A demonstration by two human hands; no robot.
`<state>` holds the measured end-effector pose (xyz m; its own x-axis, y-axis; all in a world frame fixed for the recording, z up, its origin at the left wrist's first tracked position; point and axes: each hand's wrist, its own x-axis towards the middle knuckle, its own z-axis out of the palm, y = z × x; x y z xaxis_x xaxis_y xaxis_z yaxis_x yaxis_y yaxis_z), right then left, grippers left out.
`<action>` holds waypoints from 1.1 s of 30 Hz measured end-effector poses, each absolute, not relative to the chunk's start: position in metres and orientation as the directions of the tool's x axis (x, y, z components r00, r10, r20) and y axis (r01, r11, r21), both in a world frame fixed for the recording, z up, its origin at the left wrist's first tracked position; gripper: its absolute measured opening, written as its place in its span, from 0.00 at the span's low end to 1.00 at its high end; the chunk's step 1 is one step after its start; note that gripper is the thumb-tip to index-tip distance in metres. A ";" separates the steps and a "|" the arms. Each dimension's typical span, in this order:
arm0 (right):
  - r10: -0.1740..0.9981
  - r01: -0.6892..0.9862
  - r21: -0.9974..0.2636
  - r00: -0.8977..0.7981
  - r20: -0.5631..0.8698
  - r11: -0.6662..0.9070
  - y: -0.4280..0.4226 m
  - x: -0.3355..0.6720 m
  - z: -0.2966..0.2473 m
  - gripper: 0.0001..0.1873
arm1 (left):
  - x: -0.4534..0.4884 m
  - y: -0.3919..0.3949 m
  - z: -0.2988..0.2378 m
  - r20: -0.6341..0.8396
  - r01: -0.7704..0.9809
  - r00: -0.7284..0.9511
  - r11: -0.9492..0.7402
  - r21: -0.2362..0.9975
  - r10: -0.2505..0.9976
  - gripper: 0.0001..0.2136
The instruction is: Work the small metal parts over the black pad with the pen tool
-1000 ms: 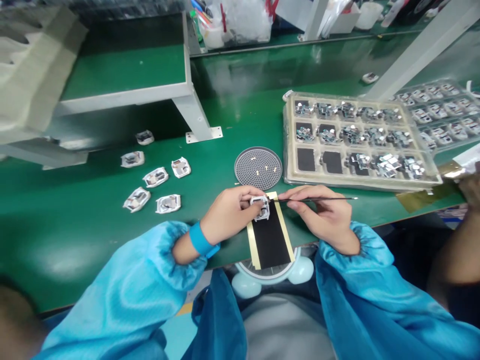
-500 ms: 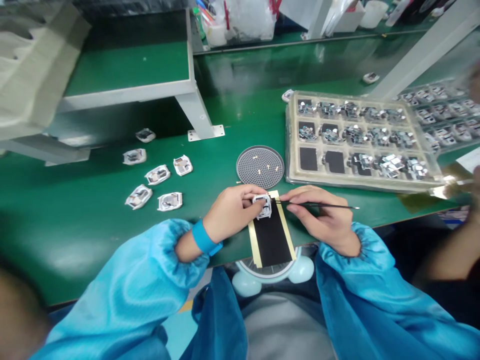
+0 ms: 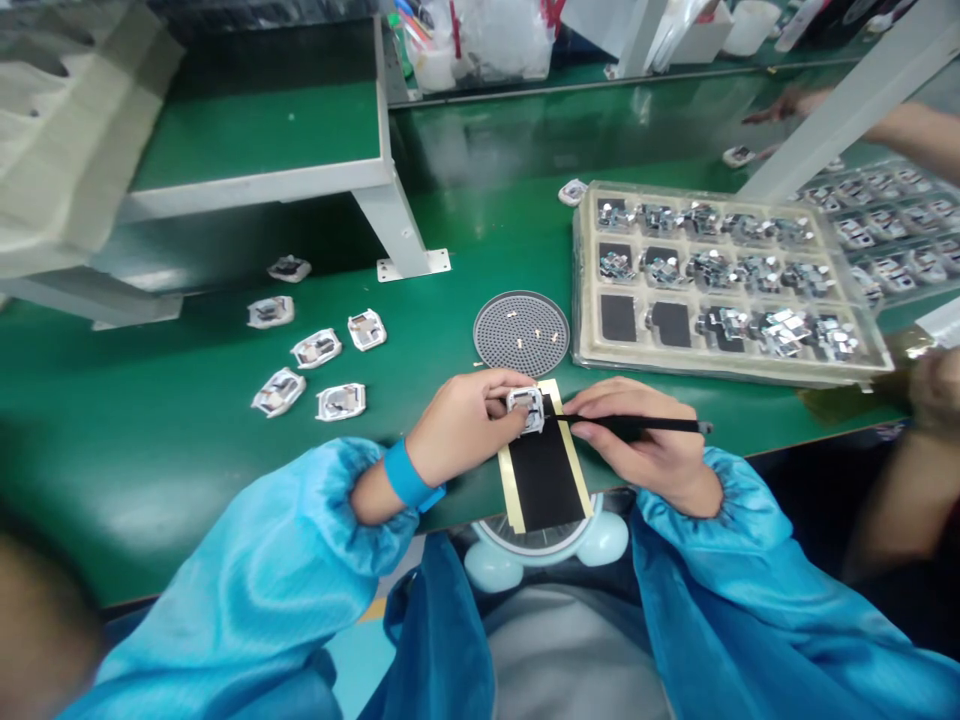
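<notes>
My left hand (image 3: 469, 425) grips a small white watch case (image 3: 526, 409) between thumb and fingers, holding it over the upper end of a black pad (image 3: 551, 480) edged with yellow tape. In my right hand (image 3: 637, 440) are black tweezers (image 3: 652, 423), pinched near their front. Their tip reaches the right side of the watch case; whether it touches a part inside is too small to tell. Just beyond my hands lies a round grey perforated dish (image 3: 517, 335) with several tiny pale pieces on it.
Several similar white watch cases (image 3: 341, 402) lie on the green table at left, before a raised shelf (image 3: 255, 180). A compartment tray (image 3: 720, 370) of small electronic parts stands at right. Beyond it, another person's arm (image 3: 911, 135) reaches in near a slanted post (image 3: 847, 105).
The tweezers have turned in my right hand, showing their broad side, and their tip sits slightly lower. My left hand keeps its hold. Another person's arm has appeared at upper right.
</notes>
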<state>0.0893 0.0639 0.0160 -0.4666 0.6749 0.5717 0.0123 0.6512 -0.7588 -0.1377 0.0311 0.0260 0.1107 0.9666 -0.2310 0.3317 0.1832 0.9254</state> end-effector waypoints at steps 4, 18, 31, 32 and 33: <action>0.647 0.018 -0.737 -0.495 0.580 0.675 0.064 0.088 0.015 0.18 | -0.137 0.030 0.025 -0.220 0.347 0.107 0.171 0.922 0.970 0.16; 0.801 -0.011 -0.932 -0.508 0.317 0.362 0.051 0.104 0.010 0.08 | -0.137 0.031 0.024 -0.226 0.356 0.087 0.181 0.917 0.970 0.14; 0.903 0.770 -0.499 -0.231 0.363 0.398 0.185 0.146 0.084 0.13 | -0.142 0.034 0.040 -0.223 0.171 0.085 0.206 0.963 0.971 0.20; 0.914 0.798 -0.460 -0.273 0.300 0.389 0.198 0.146 0.085 0.14 | -0.142 0.034 0.040 -0.235 0.163 0.095 0.218 0.962 0.967 0.18; 0.920 0.811 -0.439 -0.310 0.240 0.388 0.207 0.145 0.086 0.15 | -0.142 0.035 0.040 -0.246 0.150 0.107 0.229 0.962 0.963 0.17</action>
<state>0.1451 0.2071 0.0863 -0.3098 0.9200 0.2401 0.8106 0.3876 -0.4390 -0.1421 0.0347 0.0397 0.1072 0.9633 -0.2463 0.1499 0.2292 0.9618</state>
